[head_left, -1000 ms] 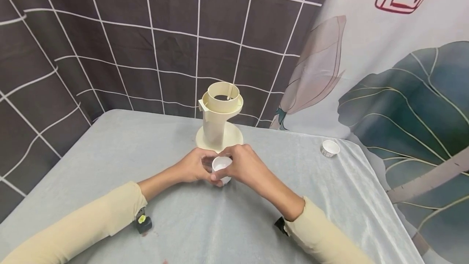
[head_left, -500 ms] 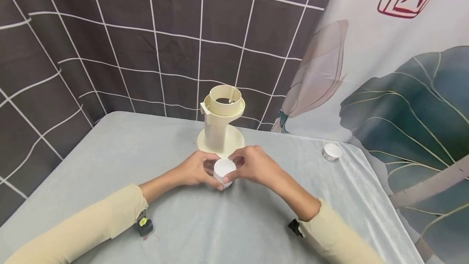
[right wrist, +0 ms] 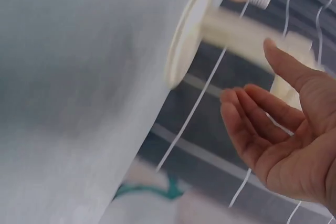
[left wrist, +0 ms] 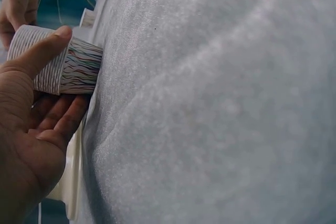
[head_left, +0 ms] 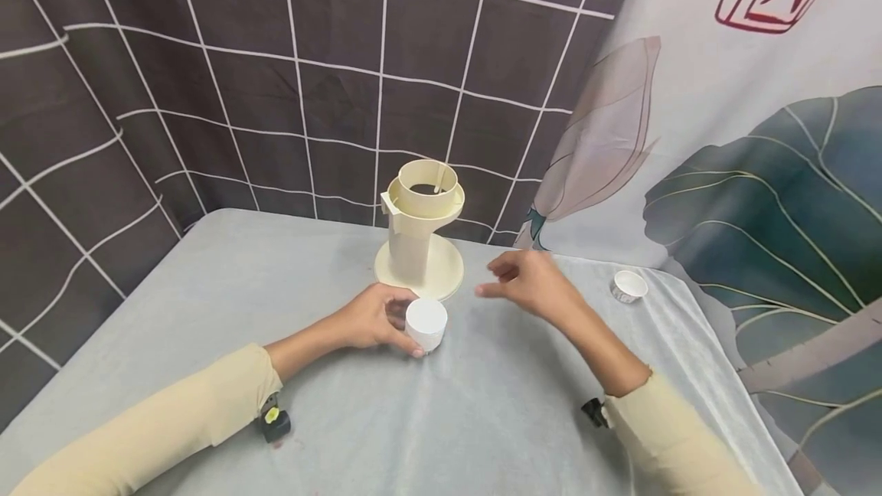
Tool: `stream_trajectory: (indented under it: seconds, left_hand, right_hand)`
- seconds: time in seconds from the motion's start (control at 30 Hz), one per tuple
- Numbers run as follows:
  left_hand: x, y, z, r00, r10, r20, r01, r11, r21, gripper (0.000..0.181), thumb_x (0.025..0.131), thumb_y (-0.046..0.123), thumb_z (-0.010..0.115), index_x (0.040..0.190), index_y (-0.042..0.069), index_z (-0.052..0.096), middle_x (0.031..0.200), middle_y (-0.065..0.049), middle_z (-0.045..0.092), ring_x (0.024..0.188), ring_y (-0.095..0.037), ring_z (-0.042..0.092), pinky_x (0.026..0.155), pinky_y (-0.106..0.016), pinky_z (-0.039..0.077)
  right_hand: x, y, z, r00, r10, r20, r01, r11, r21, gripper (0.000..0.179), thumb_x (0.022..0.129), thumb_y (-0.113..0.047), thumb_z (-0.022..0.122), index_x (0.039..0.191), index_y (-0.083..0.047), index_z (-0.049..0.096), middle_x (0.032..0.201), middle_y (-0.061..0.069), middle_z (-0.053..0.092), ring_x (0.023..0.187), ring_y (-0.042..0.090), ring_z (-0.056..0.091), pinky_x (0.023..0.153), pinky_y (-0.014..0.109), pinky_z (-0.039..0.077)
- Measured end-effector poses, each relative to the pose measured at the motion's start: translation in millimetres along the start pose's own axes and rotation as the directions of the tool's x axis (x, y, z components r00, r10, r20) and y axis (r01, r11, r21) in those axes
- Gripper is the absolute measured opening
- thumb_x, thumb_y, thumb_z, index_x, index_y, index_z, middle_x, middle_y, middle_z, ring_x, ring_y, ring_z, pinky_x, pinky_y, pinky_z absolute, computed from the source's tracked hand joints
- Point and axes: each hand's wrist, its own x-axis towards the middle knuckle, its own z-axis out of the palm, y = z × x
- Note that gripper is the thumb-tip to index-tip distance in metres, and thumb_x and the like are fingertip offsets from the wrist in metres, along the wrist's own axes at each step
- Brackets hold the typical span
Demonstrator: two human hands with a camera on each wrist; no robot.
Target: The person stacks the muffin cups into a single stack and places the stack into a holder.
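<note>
A stack of small paper cups [head_left: 426, 325] stands upright on the cloth near the middle of the table. In the left wrist view, the stack [left wrist: 79, 69] shows many ridged white rims and a patterned lowest cup. My left hand [head_left: 368, 318] holds it from the left side, thumb in front and fingers behind. My right hand [head_left: 540, 285] is apart from the stack, to its right above the cloth. In the right wrist view, the right hand [right wrist: 294, 140] has loosely bent fingers with nothing between them. Just behind the stack is a cream plastic stand [head_left: 409, 251] with a round ring top.
A single small paper cup [head_left: 628, 287] sits at the table's back right. Pale blue-grey cloth [head_left: 310, 435] covers the table. A dark gridded curtain [head_left: 331, 98] hangs behind, and a leaf-patterned one [head_left: 772, 197] hangs on the right.
My right hand has let go of the cup stack and moved off to the right. My left hand still holds the stack, which has hardly moved.
</note>
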Motion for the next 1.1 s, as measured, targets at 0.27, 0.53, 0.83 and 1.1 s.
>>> stream_trajectory:
  seconds: [0.27,0.53,0.83,1.1]
  left_hand:
    - [-0.8,-3.6,-0.6,1.000,-0.002,-0.001,0.002,1.000,0.014,0.058,0.074,0.000,0.103,0.125,-0.007,0.077,0.120,-0.016,0.082,0.109,-0.013,0.079,0.101,-0.035,0.071]
    - [-0.9,-1.7,0.9,1.000,-0.001,-0.002,0.001,1.000,0.007,0.058,0.073,-0.001,0.103,0.125,-0.006,0.078,0.117,-0.013,0.083,0.106,-0.011,0.077,0.099,-0.032,0.072]
    - [-1.1,-0.3,1.3,1.000,-0.001,-0.001,0.001,1.000,0.004,0.058,0.073,-0.001,0.102,0.125,-0.007,0.077,0.118,-0.014,0.082,0.106,-0.011,0.078,0.099,-0.032,0.071]
    - [-0.6,-0.8,0.6,1.000,-0.020,-0.006,0.020,1.000,0.021,0.059,0.072,0.000,0.103,0.125,-0.005,0.078,0.119,-0.013,0.083,0.107,-0.014,0.079,0.099,-0.032,0.072]
  right_hand:
    - [7.3,68,-43,0.983,0.065,-0.171,-0.091,0.985,-0.146,0.056,0.101,-0.038,0.083,0.135,0.005,0.077,0.131,0.028,0.080,0.121,0.047,0.077,0.106,0.064,0.062]
    - [2.4,135,-69,0.956,0.216,-0.197,-0.261,0.934,-0.244,0.069,0.102,-0.033,0.078,0.141,0.021,0.062,0.145,0.045,0.063,0.138,0.064,0.057,0.118,0.076,0.050]
    - [5.4,208,-73,0.912,0.398,-0.094,-0.406,0.850,-0.335,0.092,0.091,-0.046,0.086,0.146,0.020,0.056,0.141,0.049,0.059,0.136,0.071,0.051,0.113,0.080,0.051]
    - [29.2,305,-53,0.908,0.407,-0.100,-0.415,0.841,-0.349,0.067,0.091,-0.037,0.079,0.132,0.014,0.068,0.122,0.037,0.074,0.104,0.051,0.070,0.092,0.068,0.061]
